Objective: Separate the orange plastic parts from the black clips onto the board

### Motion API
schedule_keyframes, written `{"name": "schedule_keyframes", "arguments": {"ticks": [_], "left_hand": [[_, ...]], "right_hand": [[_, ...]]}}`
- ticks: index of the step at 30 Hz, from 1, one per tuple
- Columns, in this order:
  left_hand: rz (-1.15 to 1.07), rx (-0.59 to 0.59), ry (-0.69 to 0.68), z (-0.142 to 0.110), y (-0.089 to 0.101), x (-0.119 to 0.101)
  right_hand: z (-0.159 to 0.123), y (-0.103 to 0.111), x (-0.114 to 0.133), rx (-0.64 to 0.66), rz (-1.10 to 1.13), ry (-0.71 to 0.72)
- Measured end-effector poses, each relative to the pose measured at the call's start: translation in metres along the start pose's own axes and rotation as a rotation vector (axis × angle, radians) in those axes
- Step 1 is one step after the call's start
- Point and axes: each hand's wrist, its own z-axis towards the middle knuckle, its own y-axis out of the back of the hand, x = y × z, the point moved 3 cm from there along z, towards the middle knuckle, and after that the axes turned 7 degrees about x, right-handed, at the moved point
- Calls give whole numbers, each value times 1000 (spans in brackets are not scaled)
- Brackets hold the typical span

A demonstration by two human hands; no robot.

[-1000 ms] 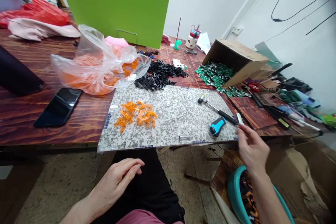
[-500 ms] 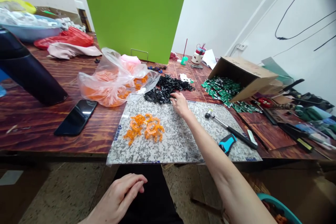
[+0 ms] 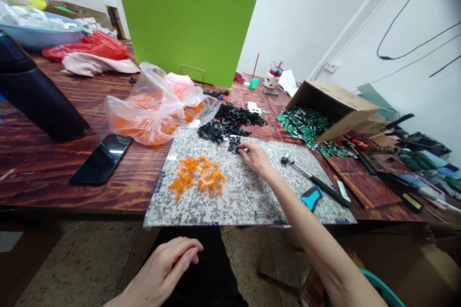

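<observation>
My right hand (image 3: 254, 157) is at the far part of a speckled grey board (image 3: 201, 208), its fingertips closed on small black plastic parts (image 3: 234, 145). These lie just in front of a larger pile of black parts (image 3: 236, 116). Over my lap rests my left hand (image 3: 169, 264), fingers curled together, with nothing visible in it. Left of centre on the board is a small heap of translucent orange plastic pieces (image 3: 198, 176). Behind it stands a clear plastic bag (image 3: 144, 115) full of orange pieces.
A small hammer (image 3: 313, 177) and a blue-black tool handle (image 3: 311, 197) lie on the board's right side. Green pieces (image 3: 304, 122) spill from a tipped cardboard box (image 3: 345, 98). At left are a phone (image 3: 101, 159) and a dark bottle (image 3: 39, 96). A green panel (image 3: 187, 19) stands behind.
My right hand has moved back toward me from the black pile, and a few black parts now lie on the board at its fingertips. My left hand has stayed put.
</observation>
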Motion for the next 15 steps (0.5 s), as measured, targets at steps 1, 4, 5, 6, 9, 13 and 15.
{"name": "schedule_keyframes", "arguments": {"ticks": [1, 4, 5, 6, 9, 13, 15], "left_hand": [[0, 1, -7, 0, 0, -1], [-2, -11, -16, 0, -1, -2], [-2, -17, -18, -1, 0, -1], [-2, -23, -16, -2, 0, -1], [-3, -40, -8, -7, 1, 1], [0, -57, -4, -12, 4, 3], [2, -53, 3, -13, 5, 2]], "right_hand": [[-1, 1, -2, -15, 9, -14], [7, 2, -10, -61, 27, -87], [11, 2, -12, -70, 30, -119], [15, 2, -14, -73, 31, -152], [26, -1, -17, -57, 33, -246], [36, -6, -16, -20, 55, -312], [41, -9, -15, -7, 75, -322]]}}
